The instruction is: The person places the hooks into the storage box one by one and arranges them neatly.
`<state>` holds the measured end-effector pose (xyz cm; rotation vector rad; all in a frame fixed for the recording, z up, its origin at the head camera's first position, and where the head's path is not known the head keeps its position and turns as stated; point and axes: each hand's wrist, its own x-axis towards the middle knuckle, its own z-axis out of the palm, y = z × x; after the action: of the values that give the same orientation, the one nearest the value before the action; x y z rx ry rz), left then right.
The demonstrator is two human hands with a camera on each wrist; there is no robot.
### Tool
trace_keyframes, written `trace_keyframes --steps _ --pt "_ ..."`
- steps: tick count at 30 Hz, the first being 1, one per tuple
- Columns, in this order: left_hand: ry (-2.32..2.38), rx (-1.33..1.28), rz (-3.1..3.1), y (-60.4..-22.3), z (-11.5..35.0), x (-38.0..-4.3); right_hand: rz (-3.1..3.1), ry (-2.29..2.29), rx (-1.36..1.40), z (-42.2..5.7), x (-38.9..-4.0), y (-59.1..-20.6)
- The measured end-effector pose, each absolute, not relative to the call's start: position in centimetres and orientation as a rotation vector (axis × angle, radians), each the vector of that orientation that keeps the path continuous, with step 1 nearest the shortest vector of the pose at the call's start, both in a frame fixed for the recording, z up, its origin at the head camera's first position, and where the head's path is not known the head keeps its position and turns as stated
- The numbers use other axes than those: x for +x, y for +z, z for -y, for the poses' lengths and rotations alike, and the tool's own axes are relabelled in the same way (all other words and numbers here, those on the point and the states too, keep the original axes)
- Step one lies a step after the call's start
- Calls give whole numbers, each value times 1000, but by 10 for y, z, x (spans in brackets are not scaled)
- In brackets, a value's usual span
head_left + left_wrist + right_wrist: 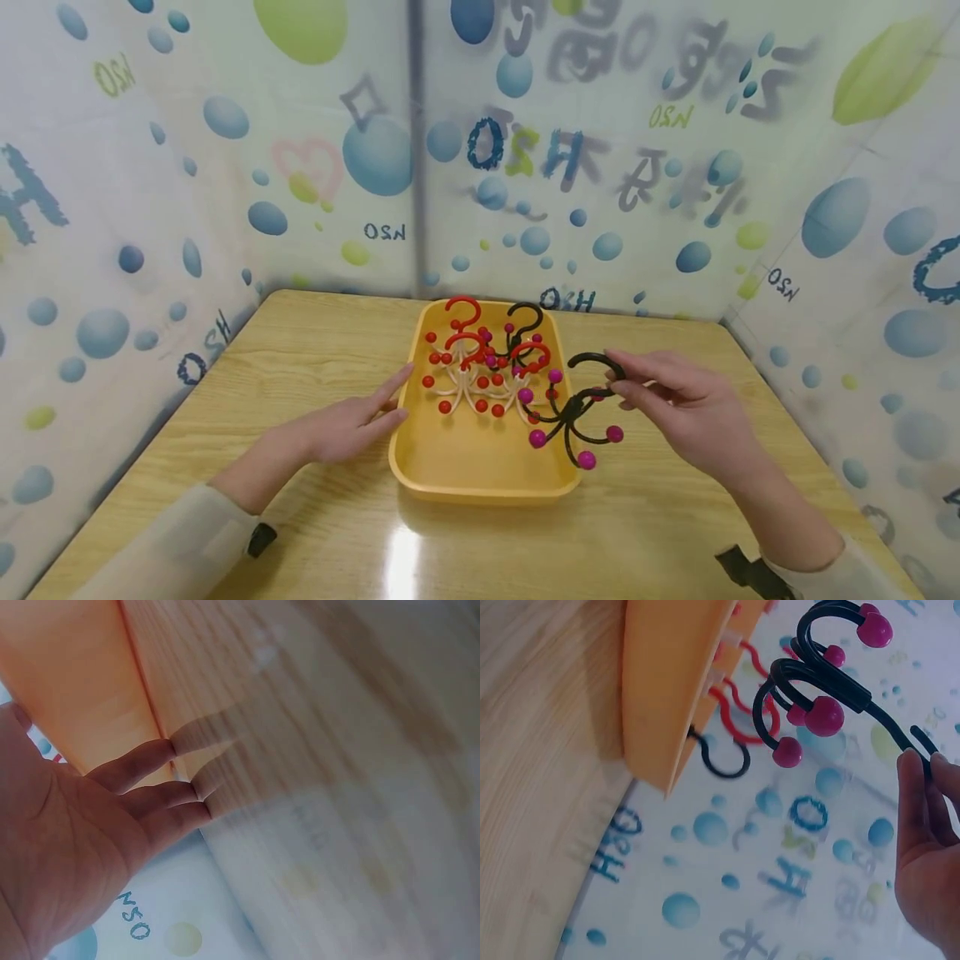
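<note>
My right hand (686, 408) pinches the hook end of a black hook hanger (572, 410) between thumb and fingers. Several curved arms spread from its stem, each tipped with a magenta ball. In the head view it overlaps the right rim of a yellow tray (480, 462); the right wrist view shows it held up beside the tray. My left hand (337, 429) has its fingers extended, fingertips at the tray's left side. Inside the tray lie another black hanger (516, 341) and three hangers with red hooks (463, 377), white arms and red balls.
The tray stands on a wooden table (300, 358). White sheets (637, 167) printed with blue and green drops hang behind the table and along both sides. A dark strap (750, 575) is at the right wrist.
</note>
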<state>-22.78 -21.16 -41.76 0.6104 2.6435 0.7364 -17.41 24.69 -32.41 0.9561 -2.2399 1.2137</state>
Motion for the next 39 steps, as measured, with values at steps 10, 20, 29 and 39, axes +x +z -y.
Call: trace_keyframes --steps 10,20,29,39 --pt "739 606 -2648 -419 210 -227 2279 1293 1069 -190 -188 -346" --pt "736 599 -2652 -420 211 -227 2282 1214 1145 -163 -204 -360" --pt "734 613 -2657 -417 210 -228 2330 1170 1065 -166 -204 -363" --pt "733 596 -2656 -420 209 -228 2354 1206 1064 -164 -204 -367"
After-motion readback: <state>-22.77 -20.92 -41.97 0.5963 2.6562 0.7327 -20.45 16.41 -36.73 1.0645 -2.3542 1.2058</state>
